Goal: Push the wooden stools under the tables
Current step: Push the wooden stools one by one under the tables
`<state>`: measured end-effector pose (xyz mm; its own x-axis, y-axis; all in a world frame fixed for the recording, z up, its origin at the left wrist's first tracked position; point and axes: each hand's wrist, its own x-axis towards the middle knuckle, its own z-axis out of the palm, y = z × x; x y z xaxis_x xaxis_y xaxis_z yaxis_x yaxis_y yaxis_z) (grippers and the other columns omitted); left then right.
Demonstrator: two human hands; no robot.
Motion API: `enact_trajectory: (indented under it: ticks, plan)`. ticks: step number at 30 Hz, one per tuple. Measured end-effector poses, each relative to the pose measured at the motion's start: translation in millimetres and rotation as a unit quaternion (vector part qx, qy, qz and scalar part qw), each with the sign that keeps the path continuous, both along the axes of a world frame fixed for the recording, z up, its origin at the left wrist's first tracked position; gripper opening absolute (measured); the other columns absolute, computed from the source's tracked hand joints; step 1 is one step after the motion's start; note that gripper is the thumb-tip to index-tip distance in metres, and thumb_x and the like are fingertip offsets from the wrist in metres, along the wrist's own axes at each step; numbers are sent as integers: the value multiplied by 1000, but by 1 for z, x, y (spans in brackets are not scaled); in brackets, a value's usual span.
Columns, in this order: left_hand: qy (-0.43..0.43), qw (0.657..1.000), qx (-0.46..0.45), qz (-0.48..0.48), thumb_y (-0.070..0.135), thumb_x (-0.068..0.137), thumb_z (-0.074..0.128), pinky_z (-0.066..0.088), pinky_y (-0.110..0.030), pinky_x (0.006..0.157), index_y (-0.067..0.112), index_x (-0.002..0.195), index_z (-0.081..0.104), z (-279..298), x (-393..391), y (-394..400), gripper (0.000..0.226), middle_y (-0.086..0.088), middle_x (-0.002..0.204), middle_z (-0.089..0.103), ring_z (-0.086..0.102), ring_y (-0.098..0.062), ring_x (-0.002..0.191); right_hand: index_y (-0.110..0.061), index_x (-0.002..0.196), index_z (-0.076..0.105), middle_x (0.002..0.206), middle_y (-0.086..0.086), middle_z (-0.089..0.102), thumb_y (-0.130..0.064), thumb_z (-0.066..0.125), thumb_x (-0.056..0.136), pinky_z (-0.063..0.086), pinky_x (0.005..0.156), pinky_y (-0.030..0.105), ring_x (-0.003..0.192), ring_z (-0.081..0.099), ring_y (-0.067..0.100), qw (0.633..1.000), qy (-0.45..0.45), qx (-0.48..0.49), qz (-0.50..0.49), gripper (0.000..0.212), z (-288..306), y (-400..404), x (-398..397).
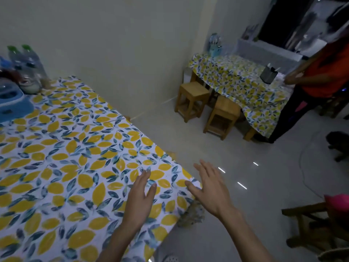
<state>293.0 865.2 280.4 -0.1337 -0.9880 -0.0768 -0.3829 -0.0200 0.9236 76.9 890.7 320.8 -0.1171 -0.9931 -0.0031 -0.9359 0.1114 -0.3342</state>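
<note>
Both empty, fingers spread: left hand (140, 195) over the near table (56, 157), right hand (209, 188) off its corner. Far ahead, two wooden stools (192, 100) (222, 118) only partly under the far table (245, 82); pushing probably left.

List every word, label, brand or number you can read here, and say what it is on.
No text can be read.
Bottles on the near table: labels too blurred to read.
Bottle on the far table: label too blurred and small.
Metal holder: no lettering visible.
Blue container: no lettering visible.
Tablecloths: lemon and leaf print only, no words.
</note>
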Motion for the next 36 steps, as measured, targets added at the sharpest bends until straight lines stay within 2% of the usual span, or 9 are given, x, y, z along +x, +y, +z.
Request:
enact_trajectory:
  ticks: [6, 10, 13, 17, 21, 23, 25, 29, 36]
  plan:
    - [-82, 995, -53, 15, 31, 94, 51, 17, -39, 116, 26, 143, 33, 13, -87, -69, 52, 12, 152, 20, 4, -15, 146, -24, 145, 34, 158, 1, 25, -72, 23, 79, 12, 120, 41, 145, 17, 22, 998, 17, -12, 57, 82, 22, -92, -90]
    - [-94, 992, -42, 80, 36, 93, 51, 17, -38, 115, 23, 143, 35, 11, -128, -114, 53, 6, 153, 26, 9, -17, 145, -25, 146, 32, 159, 1, 23, -72, 21, 78, 11, 120, 40, 146, 15, 21, 994, 5, -6, 109, 84, 18, -160, -137]
    - [-120, 983, -53, 126, 52, 84, 44, 17, -34, 113, 20, 141, 39, 2, -162, -147, 65, 14, 145, 26, 13, -18, 144, -26, 147, 29, 159, 0, 20, -74, 17, 76, 11, 120, 39, 146, 12, 19, 986, 4, 0, 165, 87, 14, -218, -171]
    - [-122, 969, -45, 211, 34, 91, 55, 16, -32, 114, 20, 141, 38, -6, -216, -186, 55, 11, 146, 29, 14, -19, 144, -26, 147, 27, 159, -1, 19, -74, 17, 76, 12, 120, 39, 146, 11, 18, 970, 6, -5, 243, 86, 12, -291, -218]
    - [-152, 945, -52, 285, 41, 83, 43, 6, -19, 110, 17, 136, 45, -5, -274, -209, 58, 3, 144, 35, 16, -14, 140, -27, 148, 25, 159, -3, 21, -72, 21, 80, 12, 120, 36, 146, 13, 16, 944, 10, -6, 331, 81, 20, -353, -264]
    - [-213, 928, -77, 297, 38, 81, 45, 5, -25, 113, 16, 133, 50, -8, -296, -222, 56, 0, 144, 36, 20, -27, 141, -27, 148, 26, 157, -3, 25, -67, 29, 85, 12, 119, 34, 145, 16, 14, 932, -8, -11, 362, 74, 24, -390, -281]
    - [-248, 909, -58, 330, 35, 82, 48, 8, -34, 115, 19, 135, 48, -7, -312, -235, 55, 2, 149, 30, 12, -31, 143, -26, 147, 29, 155, -1, 30, -64, 32, 86, 14, 118, 35, 143, 20, 15, 920, -18, -17, 391, 72, 25, -421, -291]
    - [-234, 889, -41, 390, 32, 92, 48, 7, -35, 115, 24, 143, 34, 1, -327, -277, 53, 3, 156, 17, -7, -11, 140, -22, 145, 36, 150, 0, 38, -63, 33, 84, 22, 116, 37, 139, 28, 16, 892, -40, -18, 450, 73, 23, -475, -293]
    - [-233, 869, -16, 435, 29, 95, 47, 3, -31, 114, 27, 147, 22, -11, -311, -401, 58, 9, 156, 5, -8, -14, 144, -23, 147, 29, 156, -2, 27, -52, 47, 93, 14, 118, 33, 143, 18, 14, 858, -23, -13, 514, 64, 5, -610, -260]
